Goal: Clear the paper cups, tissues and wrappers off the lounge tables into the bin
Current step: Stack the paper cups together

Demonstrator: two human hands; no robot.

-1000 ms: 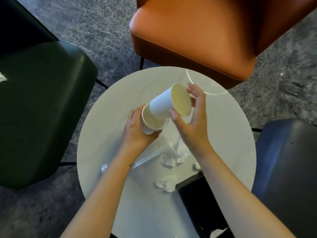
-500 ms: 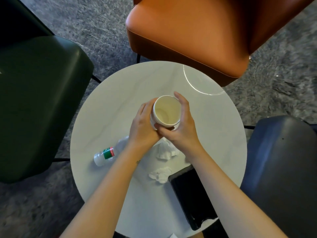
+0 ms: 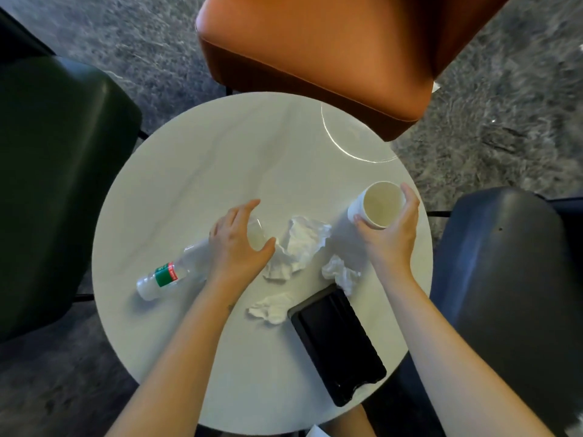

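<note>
My right hand grips the nested white paper cups at the right side of the round white table, mouth facing up. My left hand hovers with fingers apart over the base end of a clear plastic bottle lying on its side, and whether it touches the bottle is unclear. A large crumpled tissue lies between my hands. Two smaller crumpled tissues lie nearer to me.
A black tray-like box lies at the near right of the table. An orange chair stands beyond the table, a dark green chair to the left, a dark blue chair to the right. Grey carpet surrounds them.
One cup was slid into the other with both hands. My right hand then carried the stacked cups to the right, and my left hand let go and dropped toward the bottle.
</note>
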